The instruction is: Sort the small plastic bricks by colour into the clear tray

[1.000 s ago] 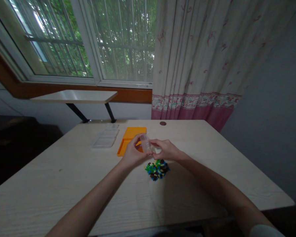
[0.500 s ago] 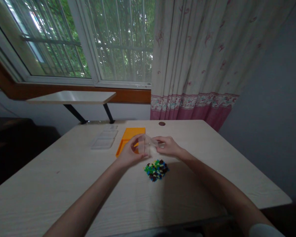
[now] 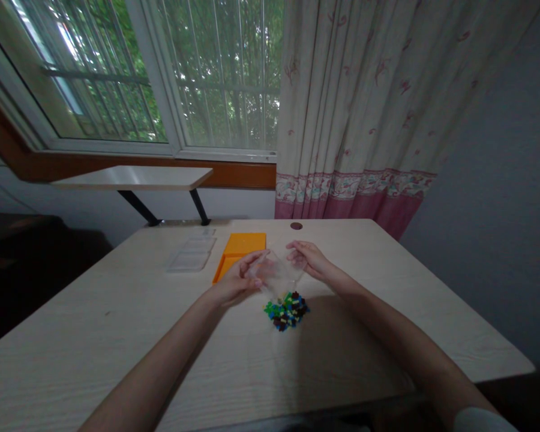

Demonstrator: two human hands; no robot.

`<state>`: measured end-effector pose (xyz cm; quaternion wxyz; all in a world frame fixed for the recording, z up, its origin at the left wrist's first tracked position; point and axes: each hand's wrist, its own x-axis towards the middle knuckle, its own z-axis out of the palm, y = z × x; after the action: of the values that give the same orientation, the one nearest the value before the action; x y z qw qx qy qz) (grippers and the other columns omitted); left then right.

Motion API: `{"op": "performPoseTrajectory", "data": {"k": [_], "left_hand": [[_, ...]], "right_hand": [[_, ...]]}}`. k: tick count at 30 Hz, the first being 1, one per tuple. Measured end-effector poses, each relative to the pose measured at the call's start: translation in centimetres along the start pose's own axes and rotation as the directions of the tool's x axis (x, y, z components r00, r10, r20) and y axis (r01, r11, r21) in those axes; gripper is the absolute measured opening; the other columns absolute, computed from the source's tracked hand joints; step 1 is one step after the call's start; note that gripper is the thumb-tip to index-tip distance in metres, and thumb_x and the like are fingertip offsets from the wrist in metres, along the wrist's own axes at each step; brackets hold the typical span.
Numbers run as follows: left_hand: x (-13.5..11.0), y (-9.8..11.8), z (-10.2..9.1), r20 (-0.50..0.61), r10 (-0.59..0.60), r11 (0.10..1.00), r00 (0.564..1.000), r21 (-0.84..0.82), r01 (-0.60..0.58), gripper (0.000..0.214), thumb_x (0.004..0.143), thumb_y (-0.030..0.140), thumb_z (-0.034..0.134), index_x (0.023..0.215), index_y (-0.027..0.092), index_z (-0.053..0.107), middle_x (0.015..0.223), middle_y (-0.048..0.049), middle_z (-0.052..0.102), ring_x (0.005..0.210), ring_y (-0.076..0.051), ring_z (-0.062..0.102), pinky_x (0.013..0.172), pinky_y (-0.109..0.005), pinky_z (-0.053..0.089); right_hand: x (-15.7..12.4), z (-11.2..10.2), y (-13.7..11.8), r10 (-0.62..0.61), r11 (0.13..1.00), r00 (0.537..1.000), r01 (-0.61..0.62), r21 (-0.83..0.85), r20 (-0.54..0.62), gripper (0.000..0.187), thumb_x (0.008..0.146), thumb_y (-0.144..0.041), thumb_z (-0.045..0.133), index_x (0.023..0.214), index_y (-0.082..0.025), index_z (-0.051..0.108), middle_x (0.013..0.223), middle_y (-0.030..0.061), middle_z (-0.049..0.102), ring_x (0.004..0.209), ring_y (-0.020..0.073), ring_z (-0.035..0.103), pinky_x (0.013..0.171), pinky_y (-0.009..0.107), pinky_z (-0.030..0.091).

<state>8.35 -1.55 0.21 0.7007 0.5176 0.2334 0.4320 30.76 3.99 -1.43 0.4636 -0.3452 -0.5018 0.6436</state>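
A thin clear plastic bag (image 3: 276, 275) is stretched between my two hands just above the table. My left hand (image 3: 236, 279) pinches its left edge. My right hand (image 3: 306, 259) pinches its right edge. Right below the bag lies a small pile of tiny coloured bricks (image 3: 287, 309), green, blue, yellow and dark ones mixed together. Both hands hover a little behind that pile, apart from it.
An orange tray (image 3: 240, 252) lies behind my left hand. Left of it sit clear flat plastic lids (image 3: 191, 254). The pale wooden table (image 3: 117, 336) has a round hole (image 3: 296, 226) near its far edge. Behind stand a small shelf, a window and a curtain.
The clear plastic was bunched between my hands close together. My hands have drawn apart and the plastic now spreads out flat between them above the brick pile.
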Motion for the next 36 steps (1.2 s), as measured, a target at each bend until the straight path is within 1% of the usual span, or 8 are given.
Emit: {"op": "performPoseTrajectory", "data": {"k": [4,8,18,20,23,26,30,36], "left_hand": [[0.7,-0.2,-0.2,-0.217,0.065,0.998,0.974,0.028,-0.061,0.063,0.052,0.013,0.077,0.108,0.02,0.049,0.105,-0.0046,0.056,0.089,-0.017,0.06,0.077,-0.03,0.05],[1.4,-0.4,-0.3,-0.423,0.127,0.991,0.897,0.018,-0.132,0.066,0.048,0.014,0.079,0.102,0.019,0.042,0.098,-0.0019,0.056,0.089,-0.019,0.061,0.081,-0.034,0.049],[1.5,-1.2,-0.3,-0.353,0.202,0.947,0.914,0.309,-0.09,0.061,0.054,0.023,0.074,0.103,0.019,0.039,0.107,-0.0066,0.055,0.087,-0.018,0.061,0.083,-0.04,0.046],[1.2,-1.2,-0.7,-0.33,0.262,0.847,0.907,0.528,-0.052,0.066,0.055,0.027,0.074,0.11,0.02,0.039,0.108,-0.0077,0.054,0.091,-0.02,0.059,0.084,-0.041,0.046],[0.7,-1.0,-1.4,-0.248,0.326,0.531,0.912,0.846,0.04,0.074,0.055,0.031,0.074,0.119,0.019,0.039,0.106,-0.0079,0.055,0.098,-0.023,0.054,0.089,-0.041,0.042],[0.4,-1.0,-2.1,-0.108,0.268,0.294,0.957,0.956,0.025,0.062,0.062,0.034,0.069,0.117,0.017,0.045,0.105,-0.0081,0.057,0.098,-0.023,0.054,0.089,-0.038,0.041],[0.4,-1.4,-2.3,0.027,0.196,0.159,0.98,0.985,-0.059,0.042,0.071,0.029,0.062,0.11,0.018,0.053,0.108,-0.0083,0.058,0.1,-0.022,0.054,0.089,-0.035,0.041],[0.3,-1.3,-1.9,0.091,0.128,0.083,0.988,0.991,-0.102,0.03,0.077,0.027,0.054,0.105,0.018,0.058,0.102,-0.0078,0.062,0.096,-0.02,0.056,0.086,-0.031,0.042]], "right_hand": [[0.1,-0.1,-0.7,-0.11,0.99,0.993,0.106,0.087,0.031,0.04,0.07,-0.045,0.065,0.1,-0.019,0.058,0.086,0.0049,0.066,0.066,0.0104,0.059,0.059,0.021,0.047],[0.4,-0.4,-0.5,-0.135,0.989,0.985,0.14,-0.045,0.105,0.076,0.053,-0.027,0.079,0.12,-0.03,0.042,0.111,0.0046,0.056,0.084,0.0122,0.056,0.069,0.025,0.048],[0.0,0.3,0.3,-0.19,0.908,0.969,0.233,-0.347,0.156,0.114,0.044,-0.023,0.082,0.136,-0.031,0.015,0.104,0.0058,0.053,0.093,0.017,0.052,0.082,0.037,0.044],[-0.2,-0.2,-0.1,-0.236,0.877,0.96,0.277,-0.392,0.149,0.113,0.044,-0.025,0.082,0.136,-0.03,0.016,0.103,0.0054,0.054,0.09,0.0169,0.053,0.083,0.037,0.043],[-0.6,-1.9,-0.5,-0.273,0.84,0.954,0.3,-0.451,0.128,0.108,0.045,-0.027,0.081,0.135,-0.028,0.022,0.101,0.0049,0.055,0.087,0.0166,0.054,0.083,0.038,0.043],[-1.1,-4.1,0.1,-0.267,0.823,0.96,0.273,-0.497,0.086,0.102,0.047,-0.028,0.08,0.133,-0.024,0.025,0.1,0.0061,0.056,0.087,0.0167,0.055,0.085,0.039,0.042],[-1.4,-5.8,1.6,-0.228,0.806,0.969,0.243,-0.54,0.096,0.101,0.046,-0.028,0.081,0.131,-0.02,0.027,0.098,0.0066,0.057,0.087,0.0161,0.055,0.087,0.038,0.041],[-1.5,-4.8,2.5,-0.184,0.781,0.973,0.231,-0.581,0.139,0.107,0.046,-0.031,0.081,0.134,-0.019,0.021,0.097,0.0066,0.058,0.092,0.0175,0.056,0.088,0.036,0.042]]}}
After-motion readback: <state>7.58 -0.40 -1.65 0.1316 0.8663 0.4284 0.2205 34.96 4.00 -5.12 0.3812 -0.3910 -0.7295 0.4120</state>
